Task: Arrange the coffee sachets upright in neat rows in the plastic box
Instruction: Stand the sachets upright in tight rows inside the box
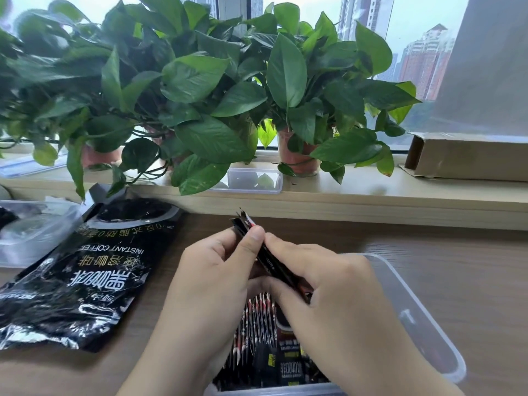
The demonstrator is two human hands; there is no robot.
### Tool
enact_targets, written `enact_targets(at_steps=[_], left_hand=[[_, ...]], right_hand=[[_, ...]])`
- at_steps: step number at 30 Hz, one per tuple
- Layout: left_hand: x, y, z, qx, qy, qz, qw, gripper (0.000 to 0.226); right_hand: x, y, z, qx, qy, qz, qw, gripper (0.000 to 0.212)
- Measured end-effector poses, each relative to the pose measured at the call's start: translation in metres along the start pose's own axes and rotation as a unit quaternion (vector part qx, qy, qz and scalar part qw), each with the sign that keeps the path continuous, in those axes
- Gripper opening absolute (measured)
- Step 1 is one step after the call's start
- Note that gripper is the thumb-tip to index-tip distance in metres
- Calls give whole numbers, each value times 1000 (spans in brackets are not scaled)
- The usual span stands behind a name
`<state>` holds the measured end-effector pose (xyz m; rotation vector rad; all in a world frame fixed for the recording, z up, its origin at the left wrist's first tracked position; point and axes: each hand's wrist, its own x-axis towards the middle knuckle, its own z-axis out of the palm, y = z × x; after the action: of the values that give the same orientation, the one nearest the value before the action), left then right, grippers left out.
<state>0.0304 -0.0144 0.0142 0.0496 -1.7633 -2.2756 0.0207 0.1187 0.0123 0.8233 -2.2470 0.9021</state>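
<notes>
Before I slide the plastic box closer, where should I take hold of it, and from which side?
Probably the rim of the box on its right side, coming from the right. That rim sticks out as a lip and is bare, while the left hand, the right hand and the sachets cover the left part.

The coffee sachets (268,318) are black with red and white stripes. The coffee bag (85,270) is glossy black with white lettering. The table (457,267) is brown wood grain, the plastic box (423,318) clear.
</notes>
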Motion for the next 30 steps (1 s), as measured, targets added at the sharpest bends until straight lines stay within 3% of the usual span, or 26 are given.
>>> enact_targets(at_steps=[5, 8, 10, 14, 19, 25, 27, 28, 30], left_hand=[[0, 5, -2, -19, -3, 3, 1000, 14], [-1, 10, -2, -31, 8, -3, 999, 50], [0, 11, -2, -36, 18, -4, 999, 74], [-1, 14, 0, -46, 27, -5, 999, 67], [-1, 14, -3, -52, 27, -15, 998, 60], [1, 16, -5, -62, 62, 25, 996, 56], [3, 16, -7, -50, 80, 46, 994, 55], [4, 16, -10, -44, 90, 56, 993, 55], [6, 16, -14, -38, 104, 69, 991, 53]], right_hand=[[1, 5, -2, 103, -36, 75, 991, 62], [2, 7, -10, 93, -67, 69, 991, 58], [3, 9, -13, 87, -46, 69, 993, 50], [3, 9, -11, 55, 7, 28, 998, 40], [3, 13, -9, 80, -17, -14, 997, 44], [4, 4, -25, 179, -79, 136, 971, 25], [4, 5, -35, 124, -34, 184, 975, 13], [5, 5, -40, 74, -30, 199, 977, 19], [6, 2, -45, -4, -95, 235, 967, 30]])
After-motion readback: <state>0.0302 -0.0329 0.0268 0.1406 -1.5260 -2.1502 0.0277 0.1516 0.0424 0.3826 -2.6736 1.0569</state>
